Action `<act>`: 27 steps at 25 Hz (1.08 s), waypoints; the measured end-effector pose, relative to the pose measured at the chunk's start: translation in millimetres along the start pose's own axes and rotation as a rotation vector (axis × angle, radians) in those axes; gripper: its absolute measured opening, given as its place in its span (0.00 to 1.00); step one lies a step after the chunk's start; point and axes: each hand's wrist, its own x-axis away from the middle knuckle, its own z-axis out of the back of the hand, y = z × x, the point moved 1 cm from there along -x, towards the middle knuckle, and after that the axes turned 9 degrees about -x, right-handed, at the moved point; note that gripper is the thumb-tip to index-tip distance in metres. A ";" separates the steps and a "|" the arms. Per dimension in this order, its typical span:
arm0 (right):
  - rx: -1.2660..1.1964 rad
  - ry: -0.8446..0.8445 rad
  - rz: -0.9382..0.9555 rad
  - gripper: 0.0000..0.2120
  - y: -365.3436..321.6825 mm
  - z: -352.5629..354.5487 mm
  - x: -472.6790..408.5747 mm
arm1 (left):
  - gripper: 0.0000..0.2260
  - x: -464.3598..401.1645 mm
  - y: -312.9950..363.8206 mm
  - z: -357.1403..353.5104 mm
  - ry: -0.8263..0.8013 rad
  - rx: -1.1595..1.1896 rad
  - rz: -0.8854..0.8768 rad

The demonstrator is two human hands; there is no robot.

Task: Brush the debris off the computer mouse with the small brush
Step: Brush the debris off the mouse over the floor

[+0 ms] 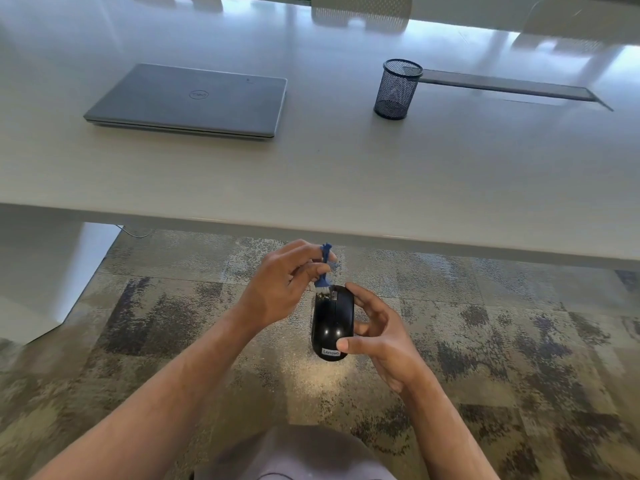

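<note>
In the head view, the left hand [277, 289] pinches the small blue plastic brush [323, 271], bristles touching the front of the glossy black computer mouse [332, 323]. The right hand [377, 337] grips the mouse above the carpet. Debris remains near the wheel, so brushing seems unfinished.

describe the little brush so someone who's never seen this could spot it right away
Below the near edge of the long white table, over the patterned carpet, two hands meet in the middle of the view. The left hand pinches a small blue brush, its pale bristles on the far end of the black Lenovo mouse held by the right hand. It is the only blue thing there.
</note>
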 end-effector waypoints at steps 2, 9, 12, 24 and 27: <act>-0.007 0.003 0.003 0.44 0.3 -1.6 -1.1 | 0.08 0.1 2.8 0.8 0.030 0.009 0.005; -0.002 -0.010 0.003 0.44 1.9 -4.8 -2.1 | 0.07 1.7 6.6 -6.2 -0.006 -0.052 -0.110; 0.004 -0.005 -0.005 0.43 3.9 -3.4 0.3 | 0.08 2.7 -0.9 -1.3 -0.012 -0.078 -0.093; 0.015 -0.026 0.004 0.41 4.5 -7.2 1.1 | 0.07 3.7 2.4 -5.9 -0.014 -0.026 -0.072; 0.021 -0.031 0.005 0.41 5.1 -6.1 2.5 | 0.08 2.3 -0.7 -2.3 -0.009 -0.052 -0.077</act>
